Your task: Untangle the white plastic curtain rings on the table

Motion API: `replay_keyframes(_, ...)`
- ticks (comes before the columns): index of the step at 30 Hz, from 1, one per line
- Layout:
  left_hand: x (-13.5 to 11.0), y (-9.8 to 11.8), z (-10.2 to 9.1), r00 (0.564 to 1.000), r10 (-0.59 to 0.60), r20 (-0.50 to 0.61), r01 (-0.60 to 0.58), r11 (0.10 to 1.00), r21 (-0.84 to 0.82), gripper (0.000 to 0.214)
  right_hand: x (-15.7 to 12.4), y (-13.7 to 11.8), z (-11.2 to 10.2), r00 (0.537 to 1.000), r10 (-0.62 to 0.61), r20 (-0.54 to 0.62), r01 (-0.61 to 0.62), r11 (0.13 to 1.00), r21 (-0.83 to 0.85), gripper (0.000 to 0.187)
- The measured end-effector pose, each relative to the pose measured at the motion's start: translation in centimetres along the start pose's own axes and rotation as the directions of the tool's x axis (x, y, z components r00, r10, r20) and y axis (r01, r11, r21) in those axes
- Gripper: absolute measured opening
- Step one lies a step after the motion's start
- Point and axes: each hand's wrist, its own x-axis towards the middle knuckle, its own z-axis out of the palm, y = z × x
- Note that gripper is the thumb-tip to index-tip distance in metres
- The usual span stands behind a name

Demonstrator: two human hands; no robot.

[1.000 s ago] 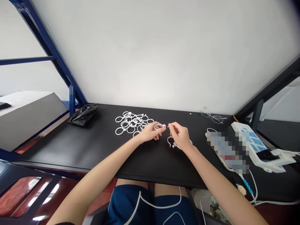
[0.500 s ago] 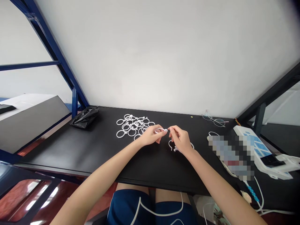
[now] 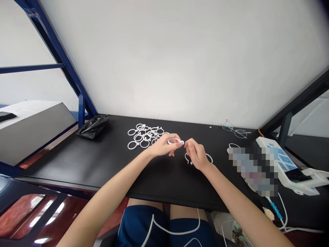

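My left hand (image 3: 167, 144) pinches a white plastic curtain ring (image 3: 174, 140) between thumb and fingers, its small knob pointing right. Just to the right of that knob is my right hand (image 3: 195, 152), fingers curled and thumb pressed against them. Whether something small sits in that pinch is hidden. Beneath my right hand lie white rings (image 3: 209, 158), at least one of them open, partly covered by the hand. Left of my left hand, a loose pile of several white rings (image 3: 138, 138) rests on the black table (image 3: 108, 161).
A crumpled black plastic bag (image 3: 94, 127) lies at the table's back left. Eyeglasses (image 3: 241, 133) rest near the wall. On the right are a blurred phone-like object (image 3: 253, 171), a white power strip (image 3: 280, 159) and cables (image 3: 284, 209). A white cord (image 3: 177, 233) crosses the lap.
My right hand's fingers have curled in more, and its extended index finger has drawn back from the ring's knob. My left hand still holds the ring, slightly turned.
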Motion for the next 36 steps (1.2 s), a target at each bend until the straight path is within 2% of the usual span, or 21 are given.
replay_keyframes(6, -0.27, 0.3, 0.52, 0.996, 0.012, 0.084, -0.011, 1.0, -0.004, 0.026, -0.4, -0.71, 0.64, 0.997, -0.08, -0.003, 0.08, 0.997, -0.024, 0.027)
replay_keyframes(12, -0.27, 0.28, 0.76, 0.996, 0.012, 0.084, -0.012, 1.0, -0.006, 0.028, -0.58, -0.91, 0.99, 0.991, -0.128, -0.05, 0.122, 0.987, -0.1, 0.028)
replay_keyframes(18, -0.26, -0.02, 0.79, 0.996, 0.001, 0.093, -0.003, 1.0, 0.017, 0.028, -0.45, -0.77, 1.02, 0.964, -0.241, -0.111, 0.223, 0.963, -0.15, 0.027)
replay_keyframes(27, -0.15, 0.28, 0.91, 0.997, -0.028, 0.069, 0.026, 0.999, 0.033, 0.025, -0.36, -0.5, 0.95, 0.965, -0.234, -0.117, 0.208, 0.958, -0.197, 0.025)
replay_keyframes(36, -0.3, 0.26, 0.99, 0.997, -0.026, 0.067, 0.025, 0.999, 0.024, 0.025, -0.42, -0.54, 0.94, 0.967, -0.216, -0.133, 0.192, 0.966, -0.175, 0.024)
